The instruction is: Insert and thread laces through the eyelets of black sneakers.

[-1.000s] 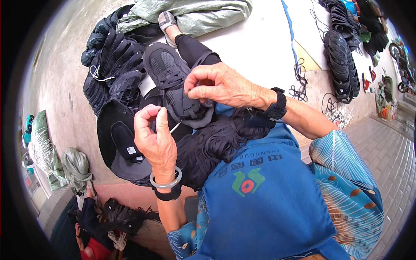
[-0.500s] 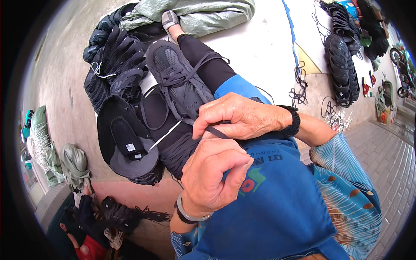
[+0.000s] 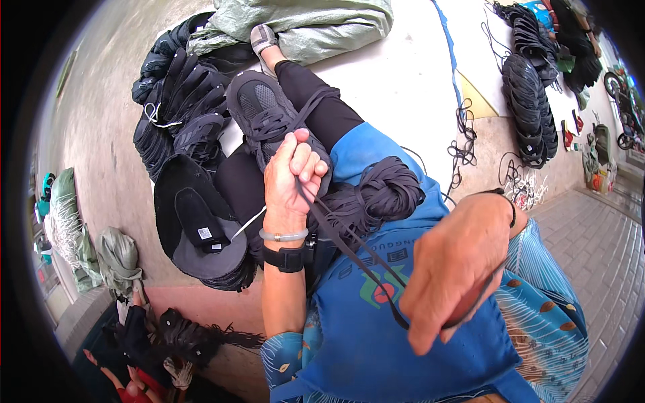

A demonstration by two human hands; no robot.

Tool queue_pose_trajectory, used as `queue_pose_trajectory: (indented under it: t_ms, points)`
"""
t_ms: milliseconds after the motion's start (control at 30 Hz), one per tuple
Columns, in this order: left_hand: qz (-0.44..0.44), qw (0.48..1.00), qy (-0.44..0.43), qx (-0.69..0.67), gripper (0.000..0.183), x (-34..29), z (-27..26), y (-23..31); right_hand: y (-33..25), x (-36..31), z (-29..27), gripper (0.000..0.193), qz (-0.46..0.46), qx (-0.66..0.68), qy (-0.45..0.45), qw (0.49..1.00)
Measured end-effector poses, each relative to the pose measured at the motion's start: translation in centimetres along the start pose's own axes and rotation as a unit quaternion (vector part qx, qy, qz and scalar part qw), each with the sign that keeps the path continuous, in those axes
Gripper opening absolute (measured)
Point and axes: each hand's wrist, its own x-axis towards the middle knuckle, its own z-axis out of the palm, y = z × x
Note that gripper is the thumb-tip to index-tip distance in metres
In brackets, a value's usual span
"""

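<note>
Hands: left hand (image 3: 292,176) has gone up to the shoe (image 3: 259,104); right hand (image 3: 460,265) has drawn down and rightward, so the 2 are now well apart.
Left grip: closed, fingers curled to the palm, lace (image 3: 349,252) emerging from the fist.
Right grip: fingers folded down, apparently closed on lace too; fingertip contact partly hidden.
Lace: 2 strands, nearly straight, cross above the apron (image 3: 403,366).
Handling: judged best with strands flat and untwisted, pull even, left fist steady as anchor, lengths clear of the bundle (image 3: 393,188).
Pose: left forearm (image 3: 289,295) reaches forward, wrist little bent; right hand hangs knuckles up, fingers down.
Shoe: on the legs (image 3: 339,117), toe pointing away, partly covered by the left hand.
Bundle: dark laces on the lap, between the hands.
Beyond: stack (image 3: 175,94) of dark shoes at left; sack (image 3: 336,27) past the foot (image 3: 263,39).
</note>
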Motion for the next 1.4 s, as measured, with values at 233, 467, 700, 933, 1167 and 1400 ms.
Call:
queue_pose_trajectory:
  t_ms: [233,467,700,933,1167,1400]
  points:
    - [-0.124,0.858,-0.149,0.475,0.030,-8.4,4.5,-0.1,-0.9,-0.6,-0.8,0.031,-0.042,0.074,0.094,0.992]
    - [-0.013,0.722,-0.453,0.522,0.015,-10.7,7.5,-1.7,-1.8,2.2,1.3,0.049,-0.169,0.075,0.008,0.983]
    - [0.069,0.686,-0.477,0.546,0.018,-11.2,6.9,-2.7,0.0,0.5,0.7,0.038,-0.181,-0.029,0.039,0.982]
    - [0.023,0.699,-0.457,0.549,0.006,-10.1,6.7,-4.5,5.3,-4.6,-3.6,0.053,0.349,0.021,0.452,0.821]
    - [0.017,0.673,-0.406,0.618,0.019,-8.2,6.4,-4.6,9.1,-1.6,-4.3,0.026,0.276,0.280,0.430,0.813]
    - [0.179,0.680,0.169,0.690,0.023,-4.5,0.2,2.9,10.8,-4.6,-5.4,0.022,0.372,-0.094,0.332,0.862]
